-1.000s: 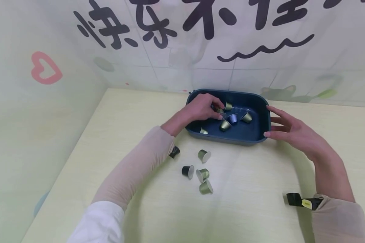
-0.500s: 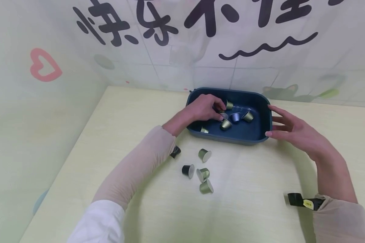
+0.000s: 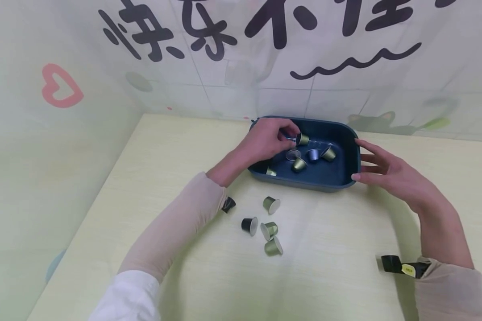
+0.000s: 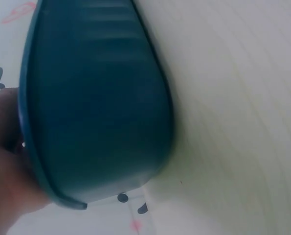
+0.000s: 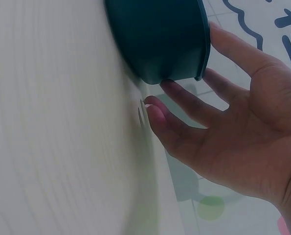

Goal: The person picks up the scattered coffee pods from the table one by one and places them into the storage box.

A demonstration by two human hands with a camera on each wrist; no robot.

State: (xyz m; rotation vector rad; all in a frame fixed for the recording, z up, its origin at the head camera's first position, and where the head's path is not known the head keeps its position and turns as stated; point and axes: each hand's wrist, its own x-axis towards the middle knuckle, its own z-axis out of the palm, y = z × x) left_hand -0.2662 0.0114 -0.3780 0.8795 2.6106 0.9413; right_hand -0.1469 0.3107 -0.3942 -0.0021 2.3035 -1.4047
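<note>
A dark blue rectangular tub (image 3: pixel 325 183) stands at the back of the table, holding several coffee capsules. My left hand (image 3: pixel 265 140) reaches over its left part in the head view; thumb and curled fingers pinch a capsule that they mostly hide. Right by the fingertips lies a green capsule (image 3: pixel 303 139). Below are a capsule showing its pale lid (image 3: pixel 293 154) and a gold-green one (image 3: pixel 299 164); a blue capsule (image 3: pixel 313 154) and another green one (image 3: pixel 329 154) lie farther right. My right hand (image 3: pixel 389 171), fingers spread, touches the tub's right end.
On the table before the tub lie green capsules (image 3: pixel 271 205) and a black capsule (image 3: pixel 248 226). A black wrist device (image 3: pixel 391 264) sticks out from the right sleeve. Close behind the tub rises a printed wall covering (image 3: pixel 209 93).
My left hand has moved slightly up from the pale-lidded capsule, its fingertips now beside the green capsule at the back. The right hand stays against the tub's end.
</note>
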